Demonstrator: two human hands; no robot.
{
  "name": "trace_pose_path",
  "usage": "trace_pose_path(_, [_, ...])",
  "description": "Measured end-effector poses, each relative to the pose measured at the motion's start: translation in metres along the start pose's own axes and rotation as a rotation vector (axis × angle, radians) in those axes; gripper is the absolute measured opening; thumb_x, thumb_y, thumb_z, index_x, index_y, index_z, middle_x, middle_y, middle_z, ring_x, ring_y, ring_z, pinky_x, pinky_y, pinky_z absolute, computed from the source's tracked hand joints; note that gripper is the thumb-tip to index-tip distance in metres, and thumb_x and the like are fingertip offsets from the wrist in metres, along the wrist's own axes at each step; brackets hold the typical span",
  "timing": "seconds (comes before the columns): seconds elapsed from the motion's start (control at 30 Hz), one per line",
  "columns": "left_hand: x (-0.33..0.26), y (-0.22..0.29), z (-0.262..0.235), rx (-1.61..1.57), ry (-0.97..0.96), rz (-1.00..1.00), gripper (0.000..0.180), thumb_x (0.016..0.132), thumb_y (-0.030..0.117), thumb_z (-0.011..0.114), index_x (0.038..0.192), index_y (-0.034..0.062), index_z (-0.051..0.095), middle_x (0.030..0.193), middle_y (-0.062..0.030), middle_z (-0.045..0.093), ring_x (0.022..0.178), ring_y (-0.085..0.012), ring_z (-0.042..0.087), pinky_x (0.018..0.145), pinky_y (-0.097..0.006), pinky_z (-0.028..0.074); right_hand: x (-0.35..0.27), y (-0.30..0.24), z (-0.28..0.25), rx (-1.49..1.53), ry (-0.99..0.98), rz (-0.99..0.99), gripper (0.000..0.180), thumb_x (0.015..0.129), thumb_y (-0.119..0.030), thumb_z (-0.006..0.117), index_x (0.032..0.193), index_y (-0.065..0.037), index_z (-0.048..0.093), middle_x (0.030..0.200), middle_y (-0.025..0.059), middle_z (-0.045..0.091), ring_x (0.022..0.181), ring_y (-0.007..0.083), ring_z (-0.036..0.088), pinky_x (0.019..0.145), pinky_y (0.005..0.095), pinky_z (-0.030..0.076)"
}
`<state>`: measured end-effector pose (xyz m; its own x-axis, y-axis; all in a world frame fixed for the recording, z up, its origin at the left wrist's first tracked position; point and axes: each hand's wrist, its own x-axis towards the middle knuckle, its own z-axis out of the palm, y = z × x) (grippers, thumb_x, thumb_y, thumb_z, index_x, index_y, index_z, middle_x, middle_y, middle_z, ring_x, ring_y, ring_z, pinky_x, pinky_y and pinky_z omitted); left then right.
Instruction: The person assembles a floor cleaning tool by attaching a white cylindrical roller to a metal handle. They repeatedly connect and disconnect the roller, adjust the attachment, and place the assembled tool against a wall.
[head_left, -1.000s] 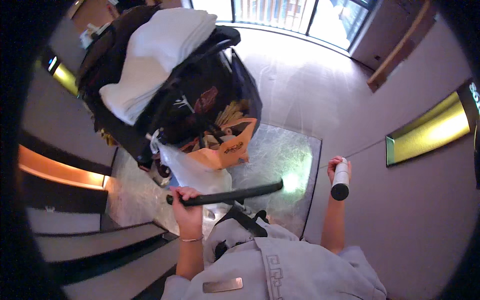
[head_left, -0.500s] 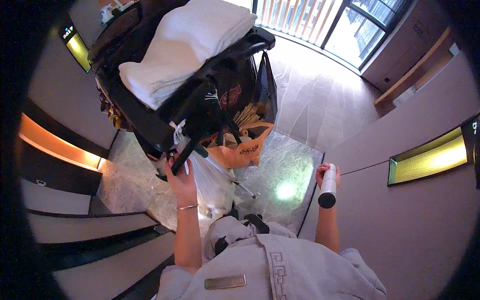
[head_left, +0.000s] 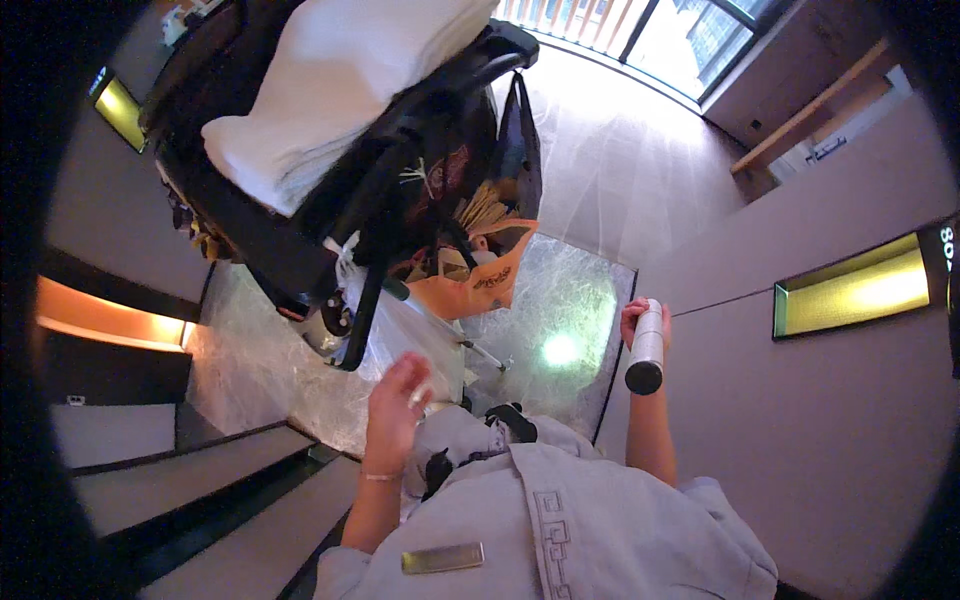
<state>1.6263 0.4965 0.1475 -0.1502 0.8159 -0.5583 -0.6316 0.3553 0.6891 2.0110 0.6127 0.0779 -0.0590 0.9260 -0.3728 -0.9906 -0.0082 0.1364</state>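
Head view of my two hands beside a loaded black cart. My right hand [head_left: 630, 318] is wrapped around a white banded cylinder [head_left: 648, 330], which lies to my right, near the wall [head_left: 740, 420], its black end cap [head_left: 644, 377] tipped toward me. My left hand [head_left: 392, 415] is blurred; its fingers are raised and loosely bent, and it appears released, grasping nothing that I can make out. Just ahead of it, apart from the fingertips, a black bar [head_left: 367, 318] slants down from the near corner of the cart [head_left: 228, 205], beside a translucent plastic bag [head_left: 400, 335]. Folded white towels [head_left: 320, 90] lie on top; an orange paper bag [head_left: 480, 290] sits at the side. Sound handling, in my judgement, calls for a firm right grip with the capped end clear of the wall, and a left palm turned squarely to the bar, so that the fingers do not snag the thin plastic.
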Motion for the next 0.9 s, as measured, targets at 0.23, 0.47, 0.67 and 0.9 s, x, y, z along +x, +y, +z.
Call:
trace_pose_path(0.23, [-0.09,0.099,0.162,-0.013,-1.46,0.496,0.021,0.081,0.019,0.069,0.092,0.0019,0.065,0.091,-0.0119,0.061,0.085,-0.0244,0.058,0.074,-0.036,0.045,0.018,-0.013,-0.023,-0.208,0.001,0.032,0.03,0.083,-0.027,0.056,0.086,0.002,0.049,0.079,0.0112,0.053,0.072,0.0224,0.053,0.069,0.0333,0.048])
trace_pose_path(0.47, [-0.15,0.102,0.223,-0.521,-1.746,0.559,0.027,0.085,0.024,0.063,0.103,0.0045,0.065,0.101,-0.009,0.065,0.08,-0.0134,0.058,0.063,-0.034,0.048,0.026,0.024,0.001,-0.247,0.051,0.142,0.031,0.085,-0.029,0.054,0.087,0.002,0.049,0.077,0.0114,0.053,0.069,0.0213,0.053,0.065,0.0319,0.049])
trace_pose_path(0.67, [-0.131,0.115,0.234,-0.735,-1.982,0.546,0.025,0.086,0.022,0.063,0.102,0.0029,0.064,0.098,-0.0097,0.065,0.075,-0.0136,0.056,0.059,-0.035,0.045,0.02,0.032,-0.011,-0.3,0.127,0.076,0.032,0.087,-0.03,0.051,0.088,0.002,0.049,0.076,0.012,0.052,0.068,0.0215,0.052,0.063,0.0308,0.048])
trace_pose_path(0.9, [-0.139,0.122,0.217,-0.755,-1.9,0.587,0.025,0.086,0.021,0.063,0.102,0.0028,0.064,0.098,-0.01,0.065,0.075,-0.014,0.056,0.06,-0.034,0.045,-0.006,0.071,-0.02,-0.352,0.13,0.179,0.028,0.084,-0.024,0.056,0.09,0.001,0.047,0.081,0.0111,0.052,0.073,0.02,0.053,0.066,0.0297,0.048])
